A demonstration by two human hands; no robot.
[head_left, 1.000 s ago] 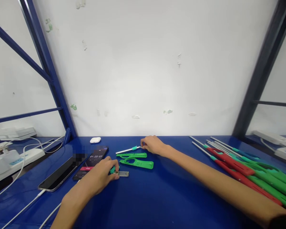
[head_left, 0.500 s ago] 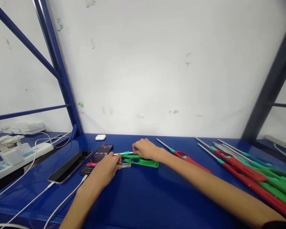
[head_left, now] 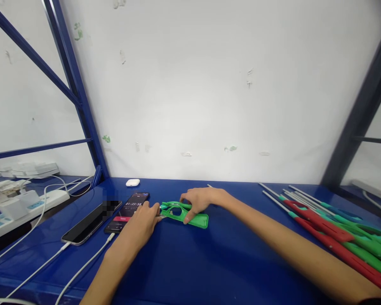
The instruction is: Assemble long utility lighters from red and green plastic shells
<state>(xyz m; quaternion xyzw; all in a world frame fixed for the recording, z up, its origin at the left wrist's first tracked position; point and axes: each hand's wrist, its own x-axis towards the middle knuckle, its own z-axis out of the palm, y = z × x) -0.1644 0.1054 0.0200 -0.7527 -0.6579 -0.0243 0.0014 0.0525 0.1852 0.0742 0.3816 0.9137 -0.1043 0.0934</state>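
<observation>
A green plastic handle shell is tilted up off the blue table in my right hand, whose fingers pinch it from above. My left hand is closed at the shell's left end, pinching a small part against it that I cannot make out. A teal tip shows between the two hands.
Two phones with white cables lie left of my hands, a white earbud case behind them. A pile of red and green long-nosed lighters with metal rods lies at the right. A power strip sits at far left.
My right hand has lifted the green shell off the table and tilted it. My left hand has moved right, bringing its small part up to the shell's left end.
</observation>
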